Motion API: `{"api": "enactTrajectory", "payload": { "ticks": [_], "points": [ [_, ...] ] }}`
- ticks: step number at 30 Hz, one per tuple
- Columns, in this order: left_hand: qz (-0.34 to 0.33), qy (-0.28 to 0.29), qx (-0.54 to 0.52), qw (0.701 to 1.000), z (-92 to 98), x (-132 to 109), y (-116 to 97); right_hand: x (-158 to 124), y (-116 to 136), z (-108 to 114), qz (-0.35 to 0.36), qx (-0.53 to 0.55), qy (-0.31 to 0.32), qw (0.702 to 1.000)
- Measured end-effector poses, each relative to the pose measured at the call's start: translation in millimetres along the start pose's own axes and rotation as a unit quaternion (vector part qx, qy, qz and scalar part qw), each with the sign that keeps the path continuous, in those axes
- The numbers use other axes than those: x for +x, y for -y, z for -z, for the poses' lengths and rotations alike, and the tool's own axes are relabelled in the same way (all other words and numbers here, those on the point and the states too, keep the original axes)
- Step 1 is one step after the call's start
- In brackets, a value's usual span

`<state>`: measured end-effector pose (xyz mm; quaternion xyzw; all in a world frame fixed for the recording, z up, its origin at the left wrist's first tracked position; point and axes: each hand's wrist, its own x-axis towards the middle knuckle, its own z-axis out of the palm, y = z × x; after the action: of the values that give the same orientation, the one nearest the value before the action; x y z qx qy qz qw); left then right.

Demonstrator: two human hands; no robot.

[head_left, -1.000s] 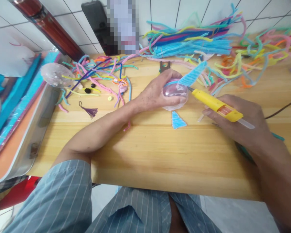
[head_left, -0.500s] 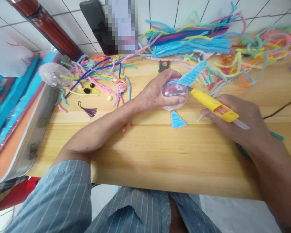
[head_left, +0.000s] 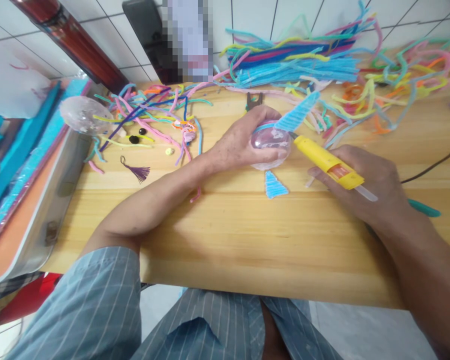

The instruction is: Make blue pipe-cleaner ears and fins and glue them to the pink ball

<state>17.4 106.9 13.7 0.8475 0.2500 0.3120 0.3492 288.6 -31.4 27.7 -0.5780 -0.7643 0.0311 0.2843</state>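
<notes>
My left hand (head_left: 242,142) is closed around a clear, pinkish plastic ball (head_left: 270,144) just above the table. A blue striped wedge of pipe cleaner (head_left: 299,113) sticks out from the ball's upper right side. In my right hand (head_left: 363,172) is a yellow hot glue gun (head_left: 324,159), with a translucent glue stick (head_left: 366,193) poking out of its back. The gun's dark nozzle is at the ball's right side, by the base of the wedge; whether it touches cannot be told. Below the ball, a second blue wedge (head_left: 275,185) lies flat on the wood.
Bundled pipe cleaners (head_left: 296,70) lie along the wall, with loose ones on both sides. A second clear ball (head_left: 84,116), a purple tassel (head_left: 138,171) and black pompoms (head_left: 134,140) lie at left. Beside them stands a storage box (head_left: 56,200). A dark cord (head_left: 435,167) runs at right.
My right hand and the glue gun have shifted slightly left, the gun's rear end most of all. My left hand, the ball and the wedge look nearly the same.
</notes>
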Motion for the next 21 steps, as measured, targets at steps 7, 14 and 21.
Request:
{"api": "enactTrajectory", "payload": {
  "ticks": [7,14,21],
  "points": [
    [-0.024,-0.011,0.009,1.0,-0.3,1.7,0.4,4.1,1.6,0.0,-0.019,0.02,0.002,1.0],
    [-0.006,-0.006,0.024,1.0,0.1,-0.7,0.2,2.8,0.9,-2.2,-0.015,0.017,0.005,1.0],
    [-0.009,-0.007,0.004,1.0,-0.4,0.4,-1.9,0.5,-1.1,-3.0,0.028,0.007,-0.019,0.999]
  ]
}}
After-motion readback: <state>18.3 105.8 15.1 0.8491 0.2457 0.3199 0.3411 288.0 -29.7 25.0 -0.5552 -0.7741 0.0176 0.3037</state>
